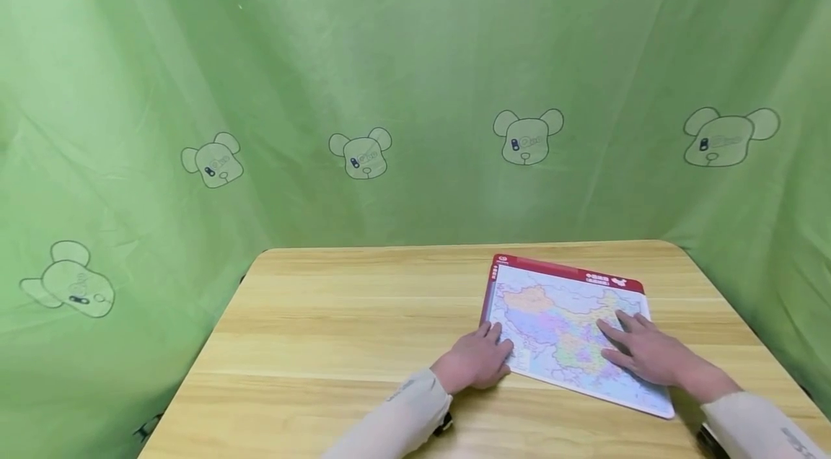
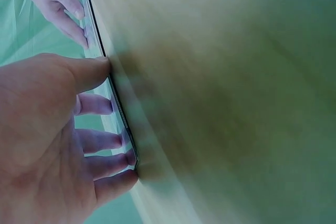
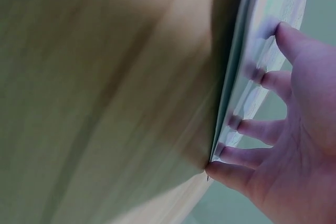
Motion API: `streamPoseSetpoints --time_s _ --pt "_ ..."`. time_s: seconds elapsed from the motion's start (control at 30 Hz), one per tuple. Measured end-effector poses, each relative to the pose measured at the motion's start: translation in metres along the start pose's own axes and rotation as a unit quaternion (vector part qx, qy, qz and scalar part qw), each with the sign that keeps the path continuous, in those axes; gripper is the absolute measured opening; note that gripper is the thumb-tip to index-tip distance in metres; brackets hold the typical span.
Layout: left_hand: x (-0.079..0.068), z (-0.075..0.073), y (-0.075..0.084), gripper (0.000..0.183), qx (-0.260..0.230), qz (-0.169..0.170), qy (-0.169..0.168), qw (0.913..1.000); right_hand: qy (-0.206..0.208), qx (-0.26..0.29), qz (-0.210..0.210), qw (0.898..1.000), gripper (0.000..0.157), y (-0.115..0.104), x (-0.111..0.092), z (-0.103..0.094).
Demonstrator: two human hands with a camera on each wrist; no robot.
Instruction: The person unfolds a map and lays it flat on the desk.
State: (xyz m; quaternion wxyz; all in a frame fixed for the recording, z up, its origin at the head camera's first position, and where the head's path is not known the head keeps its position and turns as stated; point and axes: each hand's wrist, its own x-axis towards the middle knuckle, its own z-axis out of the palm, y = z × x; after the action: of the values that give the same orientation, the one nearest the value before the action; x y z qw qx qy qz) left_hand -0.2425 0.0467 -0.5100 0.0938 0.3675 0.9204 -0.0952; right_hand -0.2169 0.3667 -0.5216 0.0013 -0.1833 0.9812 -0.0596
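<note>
A flat map board [image 1: 552,329] with a red strip along its far edge and rounded corners lies tilted on the table's right half. In the head view my left hand [image 1: 477,359] rests at its near left corner. The left wrist view shows that hand's thumb [image 2: 92,73] against the board's edge, its fingers reaching over the surface. My right hand [image 1: 656,354] lies on the map's right part with fingers spread. In the right wrist view its fingertips [image 3: 239,124] touch the top face, and a thin gap shows under the board's edge.
The board lies on a light wooden table [image 1: 324,329] with rounded far corners. Behind and on both sides hangs a green curtain [image 1: 415,47] printed with bear heads. Pale sleeves [image 1: 396,416] cover both forearms.
</note>
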Motion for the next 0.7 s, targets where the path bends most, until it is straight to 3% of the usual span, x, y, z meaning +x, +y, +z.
streamPoseSetpoints --time_s 0.7 --pt "-0.019 0.005 -0.015 0.042 -0.008 -0.006 0.002 1.0 0.0 -0.004 -0.015 1.0 0.059 -0.02 0.013 0.0"
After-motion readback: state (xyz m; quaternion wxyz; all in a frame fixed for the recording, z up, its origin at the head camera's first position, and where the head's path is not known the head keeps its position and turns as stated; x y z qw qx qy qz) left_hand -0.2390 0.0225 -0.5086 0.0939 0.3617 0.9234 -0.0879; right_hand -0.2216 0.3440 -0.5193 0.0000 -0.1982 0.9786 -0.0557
